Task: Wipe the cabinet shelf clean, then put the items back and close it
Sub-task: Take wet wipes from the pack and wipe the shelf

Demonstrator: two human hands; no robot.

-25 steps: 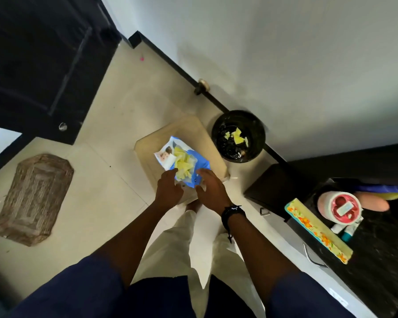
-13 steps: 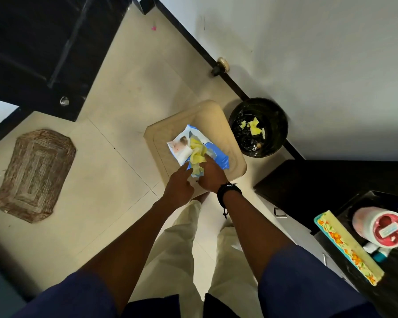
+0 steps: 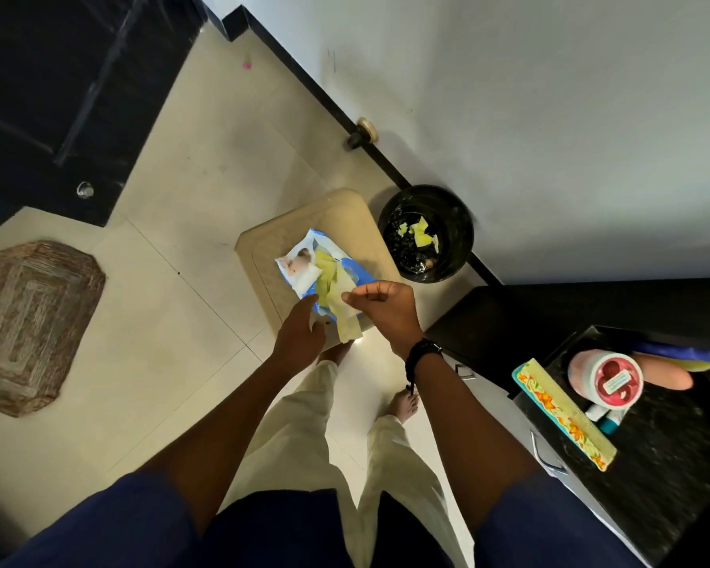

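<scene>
A blue and white pack of wipes [image 3: 304, 269] lies on a beige stool [image 3: 345, 217] below me. My right hand [image 3: 386, 311] pinches a pale yellow wipe [image 3: 341, 305] that hangs part way out of the pack. My left hand [image 3: 298, 336] presses the near end of the pack with straight fingers. At the lower right, a dark cabinet top [image 3: 652, 465] carries a flowered box [image 3: 562, 412], a pink-lidded round container [image 3: 607, 379] and a small tube [image 3: 609, 422].
A black waste bin [image 3: 427, 233] with yellow scraps stands against the white wall beside the stool. A woven mat [image 3: 29, 325] lies on the tiled floor at left. A dark door [image 3: 58, 96] fills the upper left. My bare feet stand under the stool's near edge.
My right hand has lifted up and to the right, drawing the yellow wipe out of the pack. My left hand stays on the pack. My head has moved closer to the stool.
</scene>
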